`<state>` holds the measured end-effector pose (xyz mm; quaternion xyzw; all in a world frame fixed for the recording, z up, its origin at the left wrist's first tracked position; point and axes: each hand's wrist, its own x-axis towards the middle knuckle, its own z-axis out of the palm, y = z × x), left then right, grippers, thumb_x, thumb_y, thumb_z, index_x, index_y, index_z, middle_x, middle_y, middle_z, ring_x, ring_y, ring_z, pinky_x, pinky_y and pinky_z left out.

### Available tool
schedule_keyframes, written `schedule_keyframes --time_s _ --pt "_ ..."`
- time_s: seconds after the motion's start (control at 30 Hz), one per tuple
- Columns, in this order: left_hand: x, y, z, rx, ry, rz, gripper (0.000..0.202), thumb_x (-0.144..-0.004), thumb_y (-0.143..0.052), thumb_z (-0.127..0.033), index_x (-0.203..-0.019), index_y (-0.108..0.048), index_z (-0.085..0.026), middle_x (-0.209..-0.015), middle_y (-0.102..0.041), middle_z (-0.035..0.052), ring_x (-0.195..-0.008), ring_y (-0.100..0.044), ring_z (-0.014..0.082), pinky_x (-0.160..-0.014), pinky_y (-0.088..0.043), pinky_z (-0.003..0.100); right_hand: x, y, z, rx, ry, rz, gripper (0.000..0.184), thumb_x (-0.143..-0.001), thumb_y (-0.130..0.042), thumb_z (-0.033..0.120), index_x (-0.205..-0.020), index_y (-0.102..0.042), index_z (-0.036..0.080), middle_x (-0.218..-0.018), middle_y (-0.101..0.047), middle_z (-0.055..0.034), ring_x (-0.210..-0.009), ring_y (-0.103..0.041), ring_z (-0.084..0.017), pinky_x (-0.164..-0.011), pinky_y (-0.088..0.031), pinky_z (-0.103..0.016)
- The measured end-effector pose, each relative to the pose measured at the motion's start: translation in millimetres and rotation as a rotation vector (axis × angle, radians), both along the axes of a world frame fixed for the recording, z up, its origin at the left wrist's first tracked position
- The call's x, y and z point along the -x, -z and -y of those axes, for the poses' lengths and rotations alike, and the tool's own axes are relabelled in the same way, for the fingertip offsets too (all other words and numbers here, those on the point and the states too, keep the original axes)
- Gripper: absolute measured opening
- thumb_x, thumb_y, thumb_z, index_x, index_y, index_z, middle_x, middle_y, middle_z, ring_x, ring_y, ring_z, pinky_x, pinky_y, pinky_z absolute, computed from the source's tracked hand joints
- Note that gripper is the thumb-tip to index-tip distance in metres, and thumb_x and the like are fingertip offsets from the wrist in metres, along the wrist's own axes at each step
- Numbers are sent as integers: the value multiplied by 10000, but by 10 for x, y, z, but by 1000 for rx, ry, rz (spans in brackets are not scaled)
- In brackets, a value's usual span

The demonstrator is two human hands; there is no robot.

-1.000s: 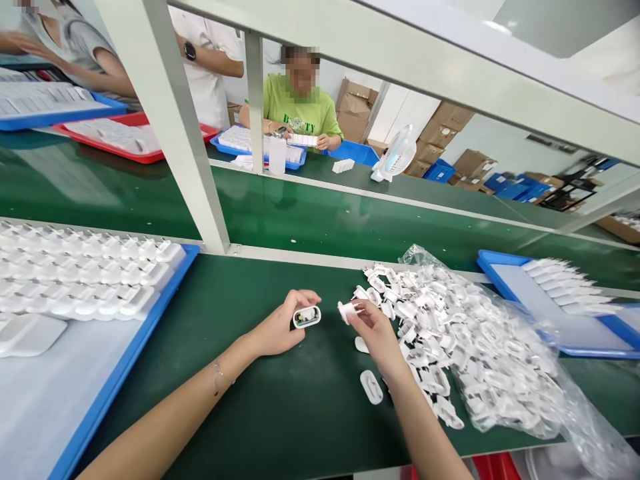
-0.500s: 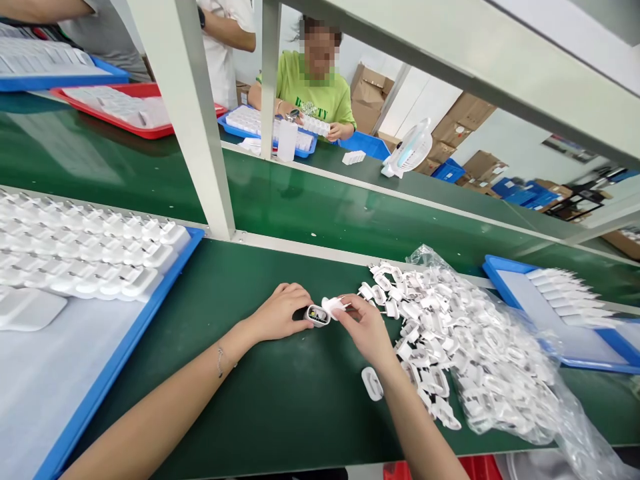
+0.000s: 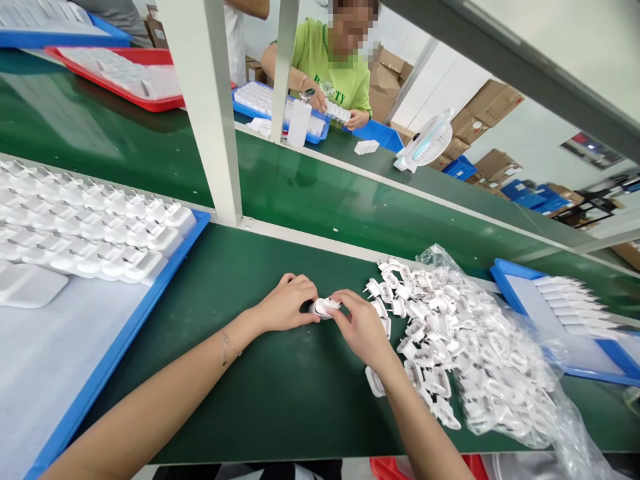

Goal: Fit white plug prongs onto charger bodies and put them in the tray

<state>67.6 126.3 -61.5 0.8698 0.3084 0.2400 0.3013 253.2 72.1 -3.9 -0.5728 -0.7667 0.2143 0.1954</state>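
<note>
My left hand [image 3: 286, 304] is closed around a white charger housing [image 3: 315, 309] above the green bench. My right hand [image 3: 364, 328] pinches a white plug cover [image 3: 328, 305] and holds it against the housing's end. The cover hides the opening, and whether it is fully seated I cannot tell. Right of my hands lies a heap of similar white plug covers [image 3: 440, 333] with metal pins, partly inside a clear plastic bag [image 3: 565, 407]. One loose cover [image 3: 374, 381] rests beside my right forearm.
A blue tray [image 3: 165, 283] with rows of white chargers stands at left. Another blue tray [image 3: 520, 293] holds white pieces at right. A metal post [image 3: 210, 120] rises beyond the bench. Across it, a person in a green shirt [image 3: 313, 57] handles white parts near a small fan [image 3: 425, 143].
My right hand has brought the plug cover onto the housing's open end, whose inside showed before. The camera view has shifted slightly.
</note>
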Motion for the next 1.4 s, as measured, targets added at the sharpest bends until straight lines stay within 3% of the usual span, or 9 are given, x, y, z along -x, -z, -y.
schedule_keyframes --time_s 0.27,0.43,0.63,0.8,0.93,1.07,1.17,1.3,1.4 --pt "6 -10 7 39 5 50 251 -767 -621 -443 -802 -573 -199 -858 -612 31 -924 -505 229 -872 -269 374 24 -97 -43 2 -72 162 139 -872 -460 165 -910 -584 214 -941 -617 -24 -819 -586 -158 -663 -421 -248" --pt "-2 -92 31 168 67 102 258 -797 -591 -390 -981 -552 -213 -965 -619 32 -904 -544 203 -852 -337 333 -1 -156 -103 83 -64 280 73 -861 -520 210 -885 -573 253 -900 -612 30 -739 -586 -134 -556 -339 -226" --pt "-22 -133 71 170 51 107 130 -838 -523 -315 -904 -554 -208 -858 -620 9 -807 -562 175 -821 -376 316 24 -103 -38 48 -38 300 75 -887 -467 230 -883 -541 242 -881 -582 17 -654 -564 -125 -541 -331 -226" --pt "-59 -83 53 336 9 190 178 -842 -509 -338 -936 -549 -192 -871 -608 28 -773 -558 168 -711 -422 291 9 18 -5 126 -21 21 337 -804 -516 125 -1117 -492 245 -982 -620 -17 -744 -598 -150 -676 -431 -257" --pt "50 -242 141 633 -19 455 273 -807 -578 -419 -865 -566 -152 -804 -603 37 -726 -561 158 -661 -435 272 3 -58 207 154 94 -338 669 -815 -550 219 -1391 -214 272 -1287 -495 -110 -827 -614 -162 -788 -487 -343" --pt "301 -707 568 602 -181 882 398 -805 -565 -514 -994 -588 -165 -882 -617 61 -777 -582 183 -683 -442 279 22 -181 600 54 185 -666 513 -890 -472 333 -1359 -265 304 -1351 -427 -103 -1010 -574 -190 -886 -476 -387" --pt "341 -971 948 552 -118 791 381 -792 -591 -502 -953 -619 -157 -878 -611 76 -763 -568 187 -662 -443 275 76 -116 802 111 184 -756 388 -901 -463 374 -1273 -383 293 -1303 -474 -105 -1005 -578 -207 -870 -488 -388" --pt "265 -976 1235 402 -246 779 388 -844 -502 -513 -981 -610 -167 -879 -613 86 -756 -564 188 -662 -456 285 181 64 907 184 99 -889 312 -939 -370 416 -1213 -441 287 -1240 -530 -90 -980 -585 -204 -890 -475 -389" --pt "476 -871 1326 332 -359 575 324 -837 -544 -444 -1006 -618 -178 -961 -627 94 -859 -583 221 -754 -472 309 216 194 955 207 83 -927 329 -945 -327 442 -1206 -459 290 -1229 -539 -78 -990 -580 -206 -904 -466 -382"
